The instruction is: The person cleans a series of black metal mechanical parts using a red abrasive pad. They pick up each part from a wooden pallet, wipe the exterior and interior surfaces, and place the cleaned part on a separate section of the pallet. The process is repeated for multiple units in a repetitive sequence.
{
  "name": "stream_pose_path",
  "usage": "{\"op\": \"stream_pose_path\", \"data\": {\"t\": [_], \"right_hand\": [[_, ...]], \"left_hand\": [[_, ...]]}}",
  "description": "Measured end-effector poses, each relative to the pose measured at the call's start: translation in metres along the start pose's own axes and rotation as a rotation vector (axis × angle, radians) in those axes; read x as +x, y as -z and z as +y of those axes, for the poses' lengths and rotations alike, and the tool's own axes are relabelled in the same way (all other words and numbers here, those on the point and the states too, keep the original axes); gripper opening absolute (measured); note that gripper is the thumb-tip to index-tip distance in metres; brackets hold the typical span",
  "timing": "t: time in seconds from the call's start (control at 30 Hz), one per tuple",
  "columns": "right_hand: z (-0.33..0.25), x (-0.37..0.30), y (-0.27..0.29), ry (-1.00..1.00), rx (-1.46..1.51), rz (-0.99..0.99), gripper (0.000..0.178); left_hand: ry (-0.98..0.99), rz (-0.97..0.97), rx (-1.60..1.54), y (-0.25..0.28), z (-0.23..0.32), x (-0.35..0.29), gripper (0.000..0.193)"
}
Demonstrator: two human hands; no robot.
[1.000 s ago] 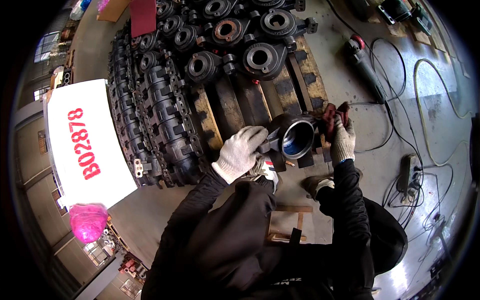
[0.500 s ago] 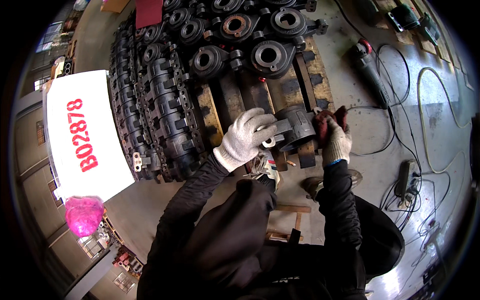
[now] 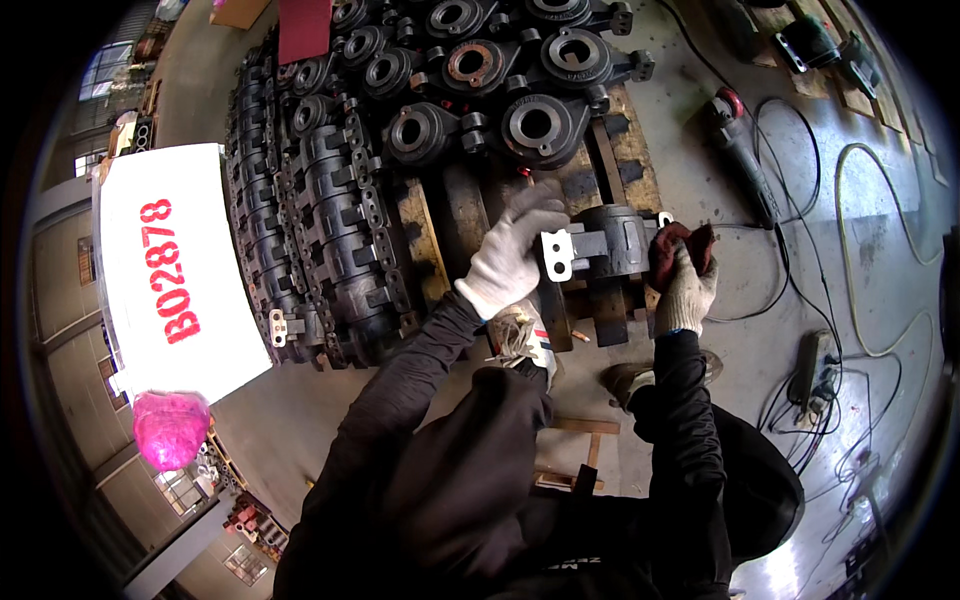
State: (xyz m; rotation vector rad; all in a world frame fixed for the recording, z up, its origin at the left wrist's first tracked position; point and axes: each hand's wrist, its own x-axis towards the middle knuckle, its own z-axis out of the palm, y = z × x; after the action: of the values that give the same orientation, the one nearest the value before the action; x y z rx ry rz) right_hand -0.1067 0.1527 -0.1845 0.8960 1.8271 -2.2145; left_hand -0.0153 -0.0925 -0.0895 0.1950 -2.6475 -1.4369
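A dark cylindrical metal casting (image 3: 617,242) with pale flat mounting ends rests on the wooden pallet in front of me. My left hand (image 3: 508,255), in a whitish knit glove, is just left of the casting's two-holed bright end plate (image 3: 557,256). Its fingers stretch away from me, blurred by motion, with nothing visible in them. My right hand (image 3: 686,292), gloved too, pinches a crumpled dark red cloth-like piece (image 3: 682,254) against or close by the casting's right end. Whether the piece touches the metal is hard to see.
Several ringed black castings (image 3: 535,128) crowd the far side of the slatted pallet (image 3: 628,150). Rows of similar parts stand at left beside a white sign board (image 3: 190,250). An angle grinder (image 3: 748,165) and tangled cables lie on the floor at right, near a power strip (image 3: 815,370).
My left hand has let go of the casting's left end and moved up, its fingers straightening. The casting has turned, showing the end plate's face. The right hand keeps the red piece.
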Motion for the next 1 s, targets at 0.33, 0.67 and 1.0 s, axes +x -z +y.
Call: {"op": "stream_pose_path", "data": {"t": [0.33,0.67,1.0], "right_hand": [[-0.027,0.013,0.04,0.213,-0.112,0.094,0.052],[-0.013,0.002,0.043,0.271,-0.195,-0.12,0.042],[-0.062,0.013,-0.01,-0.123,-0.158,-0.485,0.057]], "left_hand": [[0.643,0.076,-0.324,-0.029,-0.017,-0.025,0.038],[0.81,0.258,-0.511,-0.035,-0.003,-0.013,0.028],[0.92,0.288,-0.255,-0.029,-0.013,-0.012,0.058]]}}
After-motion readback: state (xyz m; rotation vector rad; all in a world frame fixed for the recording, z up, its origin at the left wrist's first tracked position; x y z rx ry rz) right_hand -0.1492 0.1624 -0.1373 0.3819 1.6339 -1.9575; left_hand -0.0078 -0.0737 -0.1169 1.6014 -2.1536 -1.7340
